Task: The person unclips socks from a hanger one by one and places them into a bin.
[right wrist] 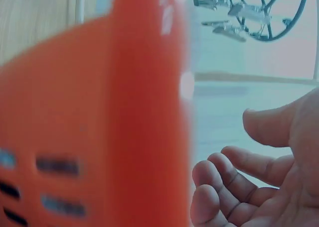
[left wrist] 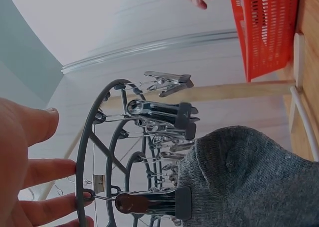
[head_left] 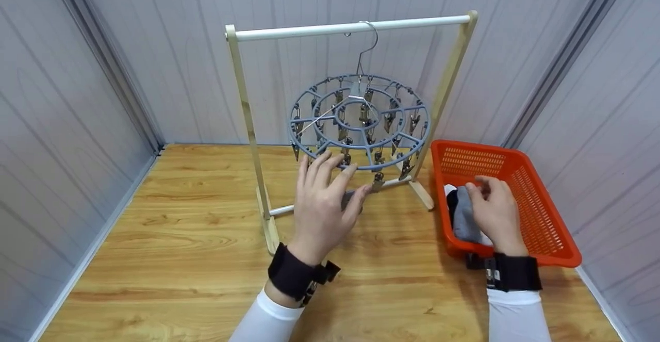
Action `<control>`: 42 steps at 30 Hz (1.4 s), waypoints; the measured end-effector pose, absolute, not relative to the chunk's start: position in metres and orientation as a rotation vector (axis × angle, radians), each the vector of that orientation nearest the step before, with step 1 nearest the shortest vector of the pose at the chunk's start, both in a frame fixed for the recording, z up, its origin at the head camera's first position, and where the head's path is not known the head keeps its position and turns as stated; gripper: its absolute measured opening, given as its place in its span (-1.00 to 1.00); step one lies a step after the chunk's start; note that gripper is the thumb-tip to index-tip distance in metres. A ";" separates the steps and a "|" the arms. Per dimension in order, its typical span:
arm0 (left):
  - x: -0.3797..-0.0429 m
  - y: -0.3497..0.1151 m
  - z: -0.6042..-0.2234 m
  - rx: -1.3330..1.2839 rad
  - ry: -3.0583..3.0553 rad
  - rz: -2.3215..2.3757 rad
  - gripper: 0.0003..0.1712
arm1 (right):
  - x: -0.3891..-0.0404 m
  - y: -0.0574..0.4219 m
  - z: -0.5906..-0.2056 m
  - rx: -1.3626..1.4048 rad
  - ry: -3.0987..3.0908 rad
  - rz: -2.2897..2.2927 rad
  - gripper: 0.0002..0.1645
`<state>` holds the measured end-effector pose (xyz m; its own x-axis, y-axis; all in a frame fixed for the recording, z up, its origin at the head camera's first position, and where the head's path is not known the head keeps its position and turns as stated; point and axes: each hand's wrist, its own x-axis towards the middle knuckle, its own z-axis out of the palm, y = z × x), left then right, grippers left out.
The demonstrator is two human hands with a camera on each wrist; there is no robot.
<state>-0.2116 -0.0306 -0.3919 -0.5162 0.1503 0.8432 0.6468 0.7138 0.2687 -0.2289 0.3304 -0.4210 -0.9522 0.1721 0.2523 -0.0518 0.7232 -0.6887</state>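
A round blue-grey clip hanger (head_left: 384, 166) hangs by its metal hook with many metal clips below it. My left hand (head_left: 320, 209) is at its near rim, fingers extended and touching the ring in the left wrist view. From a clip there hangs a grey sock (left wrist: 244, 179), mostly hidden behind this hand in the head view. My right hand (head_left: 497, 213) is above the orange basket (head_left: 554, 208), fingers loosely bent and holding nothing, as the right wrist view shows. Beneath it in the basket lie another grey sock (head_left: 465, 218) and some black and white fabric.
A wooden stand with a white top bar (head_left: 309, 30) carries the hanger. Stand and basket are on a wood-grain table (head_left: 180, 259). Pale panelled walls (head_left: 196, 74) close in the back and both sides.
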 end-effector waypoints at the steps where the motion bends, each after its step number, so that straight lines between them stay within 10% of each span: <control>1: -0.211 -0.030 -0.392 -0.608 -2.047 -0.726 -0.53 | -0.229 0.327 -0.420 -0.083 -2.628 1.059 -0.30; 42: -0.207 -0.041 -0.381 -0.690 -2.067 -0.541 -0.52 | -0.225 0.243 -0.427 0.399 -2.642 1.156 -0.45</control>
